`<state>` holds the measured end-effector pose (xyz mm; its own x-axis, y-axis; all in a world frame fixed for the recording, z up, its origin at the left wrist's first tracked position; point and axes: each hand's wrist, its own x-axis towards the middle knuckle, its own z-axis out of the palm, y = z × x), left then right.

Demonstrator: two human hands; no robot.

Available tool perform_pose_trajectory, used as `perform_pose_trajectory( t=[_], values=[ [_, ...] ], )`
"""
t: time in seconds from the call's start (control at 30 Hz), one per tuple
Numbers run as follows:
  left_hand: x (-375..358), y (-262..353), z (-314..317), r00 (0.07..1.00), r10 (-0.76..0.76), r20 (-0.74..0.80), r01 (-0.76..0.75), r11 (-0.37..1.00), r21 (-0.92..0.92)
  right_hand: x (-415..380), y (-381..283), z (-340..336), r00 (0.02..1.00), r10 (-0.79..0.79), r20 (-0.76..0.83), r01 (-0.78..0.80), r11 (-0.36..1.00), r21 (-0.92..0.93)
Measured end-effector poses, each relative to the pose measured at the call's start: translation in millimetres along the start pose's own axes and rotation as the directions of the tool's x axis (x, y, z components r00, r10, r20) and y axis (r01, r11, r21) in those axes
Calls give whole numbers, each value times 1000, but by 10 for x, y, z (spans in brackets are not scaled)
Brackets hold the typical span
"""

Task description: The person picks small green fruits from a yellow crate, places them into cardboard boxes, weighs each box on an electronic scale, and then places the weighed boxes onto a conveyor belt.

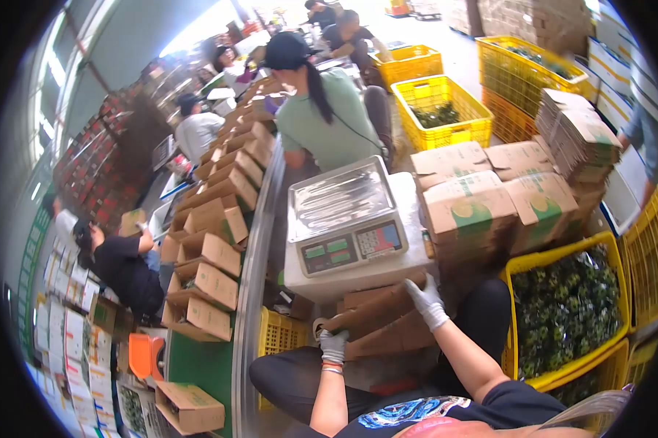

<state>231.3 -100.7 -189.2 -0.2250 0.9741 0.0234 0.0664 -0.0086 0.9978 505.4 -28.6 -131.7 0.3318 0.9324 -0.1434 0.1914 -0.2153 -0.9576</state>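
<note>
One shirt (431,410), five o'clock; left hand (334,343) and right hand (427,301), fingers half-curled, grip one carton (376,312), long axis eight-to-two o'clock.

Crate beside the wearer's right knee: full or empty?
Full, or close to it: dark green, shiny-wrapped items spread across the yellow crate, with no bare bottom showing.

The digital scale (347,215) sits on a foam box (409,241) before the wearer. Open cartons (211,281) line the conveyor (250,306) at left. Stacked flat cartons (469,208) stand right of the scale; a produce crate (566,310) lies nearer, at far right.
</note>
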Motion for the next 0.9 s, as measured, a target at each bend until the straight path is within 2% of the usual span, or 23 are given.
perform_pose_trajectory(
  t=[0.03, 0.07, 0.1, 0.13, 0.17, 0.2, 0.23, 0.27, 0.3, 0.37, 0.4, 0.43, 0.5, 0.53, 0.57, 0.6, 0.7, 0.73, 0.77, 0.83, 0.87, 0.9],
  values=[
    [-47, 134, 32, 996, 84, 10, -84, 995, -58, -9, 108, -12, 998, 34, 44, -34, 999, 14],
    [-110, 291, 74, 999, 44, 23, -42, 996, -83, -116, -20, -136, 990, 73, 124, -82, 994, 71],
    [-173, 445, 101, 1000, -2, 23, 4, 994, -110, -123, 60, -146, 986, 124, 108, -126, 992, 9],
    [-210, 591, 106, 992, -95, 87, 105, 987, -125, -131, 128, -142, 985, 104, 141, -116, 990, 80],
    [-241, 540, 115, 993, -88, 76, 97, 986, -136, -115, 88, -224, 960, 95, 265, -126, 987, 103],
    [-274, 506, 99, 995, -73, 65, 82, 986, -145, -100, 28, -321, 931, -2, 365, -30, 996, 82],
    [-262, 233, 61, 995, 76, 58, -60, 970, -237, -23, 135, -388, 888, -111, 446, 58, 990, 130],
    [-295, 308, 37, 991, 84, 104, -60, 974, -217, -27, 54, -503, 823, -95, 560, -12, 983, 184],
    [-328, 315, 59, 982, 138, 125, -104, 964, -245, 15, 36, -587, 795, -134, 592, 88, 991, 105],
    [-389, 252, 82, 976, 148, 159, -141, 989, -55, 221, 279, -650, 740, -69, 669, -23, 991, 129],
    [-424, 281, 72, 979, 123, 165, -118, 992, -39, 216, 218, -642, 721, 24, 693, -92, 994, 61],
    [-446, 308, 87, 979, 102, 175, -99, 995, -27, 225, 152, -659, 699, 115, 706, -155, 988, -8],
    [-483, 420, 195, 984, 37, 175, -37, 999, -3, 104, -22, -544, 713, 108, 693, -78, 994, -75],
    [-519, 518, 291, 986, -12, 165, 10, 1000, 11, 76, 128, -405, 750, 55, 659, 71, 984, -163],
    [-502, 497, 297, 989, -8, 149, -4, 996, 84, 36, 268, -259, 815, -16, 579, 210, 940, -270],
    [-485, 471, 303, 991, -5, 134, -17, 987, 157, -23, 240, -232, 813, 10, 582, 215, 924, -317],
    [-502, 560, 306, 987, 93, 127, -116, 976, 182, -270, -281, -200, 851, 99, 516, 242, 797, -554],
    [-502, 554, 377, 980, 198, 36, -201, 975, 95, -328, -437, -189, 869, 134, 476, 240, 727, -643],
    [-496, 539, 347, 963, 240, 120, -264, 926, 270, -327, -467, -145, 879, 163, 447, 208, 715, -668],
    [-474, 470, 267, 915, 269, 301, -399, 724, 563, -336, -532, -75, 895, 220, 388, 142, 683, -716],
    [-425, 433, 218, 894, 288, 344, -431, 766, 478, -342, -602, -75, 901, 186, 393, 174, 674, -718],
    [-373, 457, 136, 873, 254, 417, -448, 756, 477, -275, -306, -49, 932, 23, 361, 232, 727, -646]
  ],
)
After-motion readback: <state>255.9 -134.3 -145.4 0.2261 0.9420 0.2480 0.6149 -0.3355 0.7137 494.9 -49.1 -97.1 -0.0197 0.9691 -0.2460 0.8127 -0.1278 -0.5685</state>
